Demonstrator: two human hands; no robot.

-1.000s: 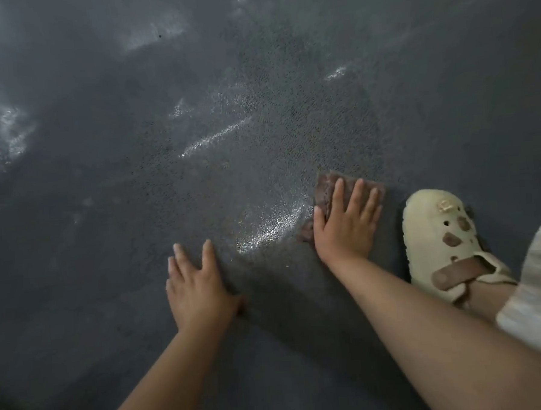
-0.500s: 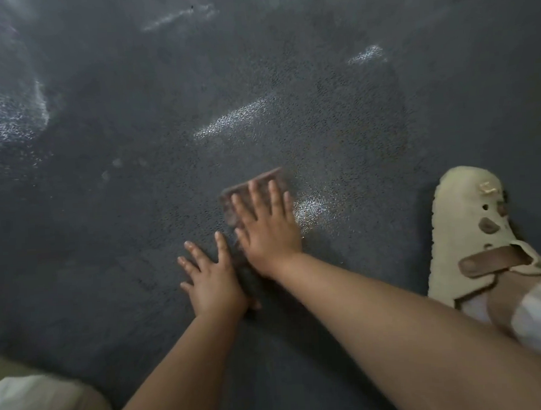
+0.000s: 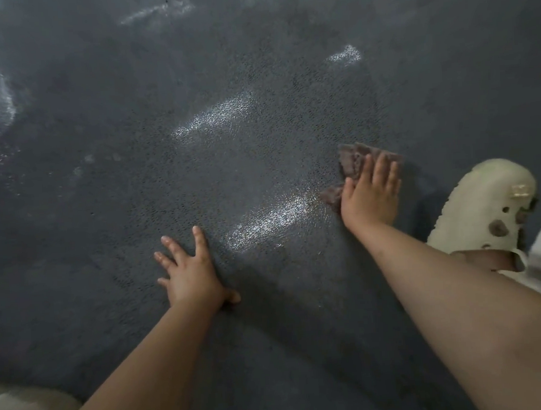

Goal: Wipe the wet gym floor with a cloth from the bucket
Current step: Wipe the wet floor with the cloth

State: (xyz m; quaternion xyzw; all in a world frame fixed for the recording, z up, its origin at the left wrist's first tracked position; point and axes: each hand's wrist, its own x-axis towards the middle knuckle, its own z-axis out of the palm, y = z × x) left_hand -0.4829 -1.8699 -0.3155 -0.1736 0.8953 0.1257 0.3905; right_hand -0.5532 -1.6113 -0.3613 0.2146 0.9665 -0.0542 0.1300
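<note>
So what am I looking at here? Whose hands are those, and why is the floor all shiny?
There is no machine here. A person wears a camera on their head, so you look down as they do, at their own two arms. The dark grey speckled floor is wet, and the pale glittery streaks are light shining off the water. The right hand lies flat with straight fingers on a small brownish cloth, pressing it to the floor to wipe. The left hand holds nothing; it rests spread on the floor. At the right edge is the person's cream clog-style shoe with a few holes in it. No bucket shows in this picture.
</note>
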